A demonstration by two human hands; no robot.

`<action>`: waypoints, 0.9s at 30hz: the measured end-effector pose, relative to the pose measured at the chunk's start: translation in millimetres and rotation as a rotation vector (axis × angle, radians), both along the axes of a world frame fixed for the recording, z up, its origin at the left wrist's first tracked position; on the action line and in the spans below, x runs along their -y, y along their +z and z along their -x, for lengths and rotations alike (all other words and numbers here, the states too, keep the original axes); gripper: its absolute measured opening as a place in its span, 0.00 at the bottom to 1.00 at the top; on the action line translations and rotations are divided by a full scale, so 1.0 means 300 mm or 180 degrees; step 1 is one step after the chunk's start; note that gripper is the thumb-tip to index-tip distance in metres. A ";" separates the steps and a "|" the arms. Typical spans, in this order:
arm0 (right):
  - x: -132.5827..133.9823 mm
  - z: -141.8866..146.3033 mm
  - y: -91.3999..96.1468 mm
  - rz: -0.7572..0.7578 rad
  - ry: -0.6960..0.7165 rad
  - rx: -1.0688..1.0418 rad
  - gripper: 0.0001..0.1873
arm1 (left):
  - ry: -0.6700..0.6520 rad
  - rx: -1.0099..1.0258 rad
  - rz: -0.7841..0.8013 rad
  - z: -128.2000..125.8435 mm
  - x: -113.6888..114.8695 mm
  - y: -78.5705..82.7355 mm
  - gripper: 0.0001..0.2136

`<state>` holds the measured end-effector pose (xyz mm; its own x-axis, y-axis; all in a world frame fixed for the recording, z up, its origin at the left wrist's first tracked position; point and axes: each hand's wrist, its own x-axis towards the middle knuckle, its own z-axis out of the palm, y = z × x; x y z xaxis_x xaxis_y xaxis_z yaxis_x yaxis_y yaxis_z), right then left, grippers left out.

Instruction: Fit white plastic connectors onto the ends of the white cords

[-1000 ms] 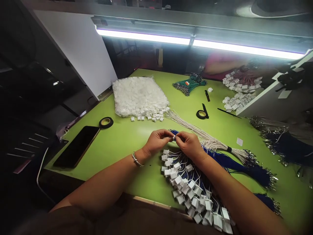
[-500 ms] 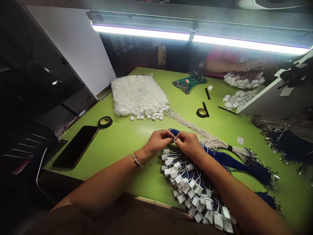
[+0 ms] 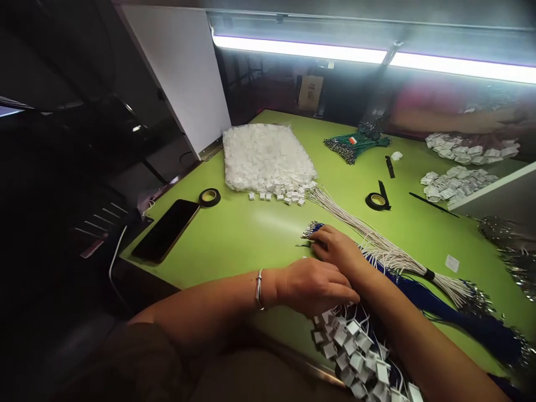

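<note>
My right hand [image 3: 340, 249] rests on the green table [image 3: 251, 234], its fingertips pinched at the metal-tipped end of a blue wire bundle [image 3: 419, 298]. My left hand [image 3: 314, 286], with a bracelet on the wrist, lies palm down with fingers stretched toward the right, over the near pile of wired white connectors [image 3: 355, 352]. Nothing shows in its fingers. A white wire bundle [image 3: 379, 245] runs just behind my right hand.
At the back left lies a clear bag of white connectors [image 3: 263, 156], with loose ones [image 3: 287, 195] spilled in front. A phone [image 3: 166, 230] and tape roll [image 3: 209, 196] sit left, another tape roll [image 3: 377, 201] right. Green wires [image 3: 355, 145] and a co-worker's arm [image 3: 439, 117] are beyond.
My hands have parted from their joined pinch. The left dropped onto the connector pile; the right reached to the blue wire tips. My view swung to the left.
</note>
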<state>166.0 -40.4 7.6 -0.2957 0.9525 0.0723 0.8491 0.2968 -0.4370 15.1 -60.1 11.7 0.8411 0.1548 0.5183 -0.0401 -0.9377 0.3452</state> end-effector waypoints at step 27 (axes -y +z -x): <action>0.015 0.012 -0.038 -0.0290 -0.0612 -0.1702 0.05 | 0.2443 0.0851 0.1325 0.093 -0.342 -0.060 0.07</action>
<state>162.5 -44.9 -4.0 -0.0176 0.9685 0.2485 0.5596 0.2155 -0.8003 -12.8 42.5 -6.3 0.2898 0.8403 0.4582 0.4159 -0.5417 0.7305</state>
